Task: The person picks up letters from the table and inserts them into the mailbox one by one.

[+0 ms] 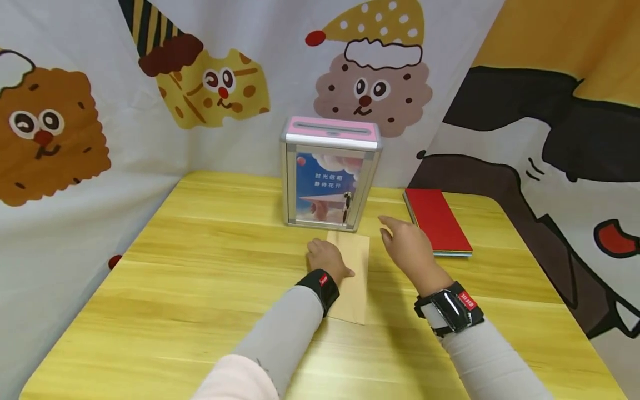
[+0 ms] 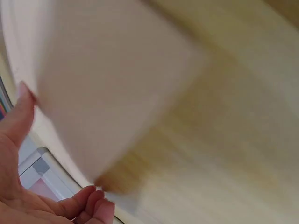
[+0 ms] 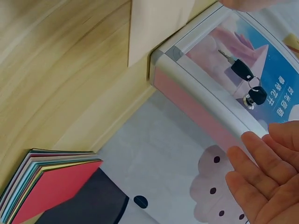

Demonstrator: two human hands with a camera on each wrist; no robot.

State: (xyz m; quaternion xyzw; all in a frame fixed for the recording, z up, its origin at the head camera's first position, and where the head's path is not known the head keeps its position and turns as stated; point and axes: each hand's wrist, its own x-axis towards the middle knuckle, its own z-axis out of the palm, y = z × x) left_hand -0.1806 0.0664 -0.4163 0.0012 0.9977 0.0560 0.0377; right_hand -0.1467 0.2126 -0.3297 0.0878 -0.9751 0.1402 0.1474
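A beige envelope [image 1: 354, 294] extends toward me from the front of a metal-framed letter box [image 1: 327, 166]. My left hand [image 1: 327, 261] is over its left side. In the left wrist view the thumb touches one edge of the envelope [image 2: 117, 84], and the curled fingers [image 2: 88, 205] meet a corner, holding it between them. My right hand [image 1: 410, 250] hovers right of the envelope and holds nothing. Its fingers [image 3: 261, 158] are loosely extended beside the letter box in the right wrist view. Keys [image 3: 243, 70] hang from the lock on the box's front.
The letter box has a pink top with a slot [image 1: 330, 128]. A stack of coloured paper pieces, red uppermost [image 1: 440, 219], lies at the right on the wooden table [image 1: 200, 266]. A cartoon-printed cloth [image 1: 280, 33] hangs behind the table.
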